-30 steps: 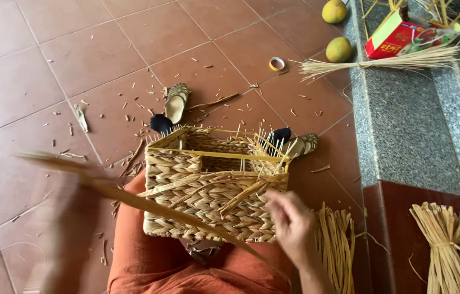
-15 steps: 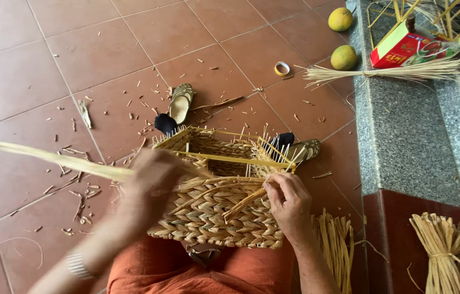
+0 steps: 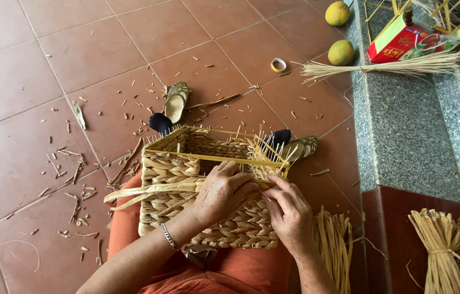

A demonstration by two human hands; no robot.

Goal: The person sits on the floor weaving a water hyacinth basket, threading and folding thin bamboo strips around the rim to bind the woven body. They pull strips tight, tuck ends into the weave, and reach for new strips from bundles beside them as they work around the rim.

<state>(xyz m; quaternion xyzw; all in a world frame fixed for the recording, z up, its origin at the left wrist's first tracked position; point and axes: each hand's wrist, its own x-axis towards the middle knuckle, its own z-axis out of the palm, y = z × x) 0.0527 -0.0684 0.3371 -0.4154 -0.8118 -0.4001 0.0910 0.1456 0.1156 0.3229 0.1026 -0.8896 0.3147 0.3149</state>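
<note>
On the person's lap, the half-woven straw basket [image 3: 208, 190] has the left hand [image 3: 222, 193] pressing a flat straw strand [image 3: 148, 190] to its near wall while the right hand [image 3: 290, 215] pinches the weave beside it, so a loosened pinch would likely let the strand slip.

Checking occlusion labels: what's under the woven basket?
The woven basket rests on the person's lap, on orange cloth. Beyond it, two sandalled feet show on the tiled floor. The left hand and right hand cover its front wall; its underside is hidden.
</note>
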